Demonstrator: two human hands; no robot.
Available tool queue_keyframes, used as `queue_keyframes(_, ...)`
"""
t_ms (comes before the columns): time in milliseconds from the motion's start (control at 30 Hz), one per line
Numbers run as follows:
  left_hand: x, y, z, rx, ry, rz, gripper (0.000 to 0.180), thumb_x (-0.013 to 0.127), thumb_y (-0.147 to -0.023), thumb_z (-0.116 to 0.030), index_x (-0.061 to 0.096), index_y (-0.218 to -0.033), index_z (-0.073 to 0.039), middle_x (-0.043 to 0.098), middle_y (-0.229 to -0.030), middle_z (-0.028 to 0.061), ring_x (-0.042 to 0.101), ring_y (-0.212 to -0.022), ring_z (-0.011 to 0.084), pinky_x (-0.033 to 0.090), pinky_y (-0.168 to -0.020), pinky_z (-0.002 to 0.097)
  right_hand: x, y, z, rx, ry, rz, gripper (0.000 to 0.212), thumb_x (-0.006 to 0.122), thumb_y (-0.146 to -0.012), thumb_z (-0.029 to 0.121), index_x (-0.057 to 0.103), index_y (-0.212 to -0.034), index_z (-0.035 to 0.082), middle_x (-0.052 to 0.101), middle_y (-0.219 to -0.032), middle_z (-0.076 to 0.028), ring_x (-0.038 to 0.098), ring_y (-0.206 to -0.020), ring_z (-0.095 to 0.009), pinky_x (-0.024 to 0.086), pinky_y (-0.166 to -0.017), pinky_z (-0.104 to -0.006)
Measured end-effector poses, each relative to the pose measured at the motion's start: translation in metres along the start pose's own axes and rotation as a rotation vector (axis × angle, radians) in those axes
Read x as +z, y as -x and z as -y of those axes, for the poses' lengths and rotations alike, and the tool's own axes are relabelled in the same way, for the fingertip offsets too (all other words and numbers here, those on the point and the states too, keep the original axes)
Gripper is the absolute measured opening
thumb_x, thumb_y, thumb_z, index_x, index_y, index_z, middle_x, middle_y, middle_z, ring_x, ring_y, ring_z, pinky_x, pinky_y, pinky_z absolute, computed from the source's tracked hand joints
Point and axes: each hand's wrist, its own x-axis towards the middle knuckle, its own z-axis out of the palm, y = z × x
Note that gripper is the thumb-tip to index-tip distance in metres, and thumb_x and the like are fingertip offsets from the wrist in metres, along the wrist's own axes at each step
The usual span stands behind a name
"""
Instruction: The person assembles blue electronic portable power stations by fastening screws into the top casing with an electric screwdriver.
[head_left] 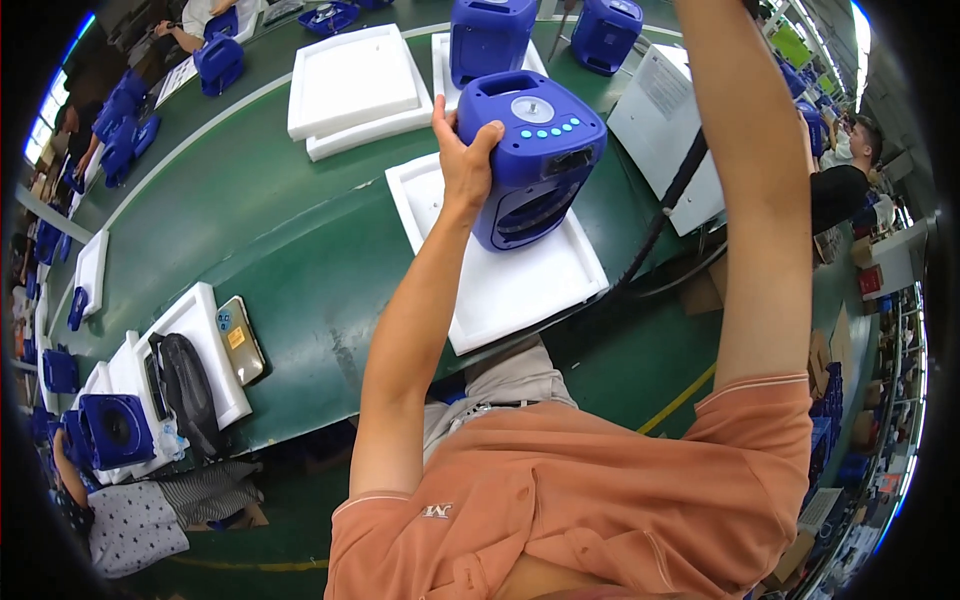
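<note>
My left hand [463, 160] grips the left side of a blue speaker box [530, 160] with a row of light buttons and a round dial on its top. The speaker stands on a white foam tray [500, 290] on the green belt [280, 230]. My right arm [750, 200] reaches straight up and out of the top of the picture; its hand is hidden beyond the frame. A black hose [655, 225] hangs down just left of that arm.
Two more blue speakers [490, 35] [606, 30] stand farther along the belt, with stacked white foam trays [355, 90]. A white box [665, 130] is at the right. At lower left lie a phone [240, 340], a black bag [188, 390] and another speaker [115, 430]. People work along both sides.
</note>
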Motion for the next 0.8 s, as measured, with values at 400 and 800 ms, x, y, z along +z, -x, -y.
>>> queue_keyframes(400,0.000,0.003,0.003,0.003,0.043,0.023,0.108,0.072,-0.080,-0.039,0.013,-0.161,0.000,0.036,-0.152,0.0280,0.042,-0.139,0.0366,0.031,-0.119,0.0430,0.006,0.052,-0.034,-0.036,-0.184,0.004,0.055,0.054,-0.105,0.047,0.063,-0.105,-0.007,0.071,-0.088,-0.020,0.069,-0.083,-0.031,0.051,-0.077,-0.0425)
queue_keyframes(800,0.002,0.002,0.004,0.001,0.072,0.039,0.109,0.073,-0.079,-0.041,0.014,-0.160,0.002,0.034,-0.152,0.0277,0.040,-0.140,0.0360,0.029,-0.120,0.0427,0.013,0.053,-0.045,-0.164,0.005,-0.080,0.054,0.054,-0.105,0.048,0.064,-0.106,-0.005,0.070,-0.085,-0.020,0.068,-0.080,-0.036,0.051,-0.077,-0.0447)
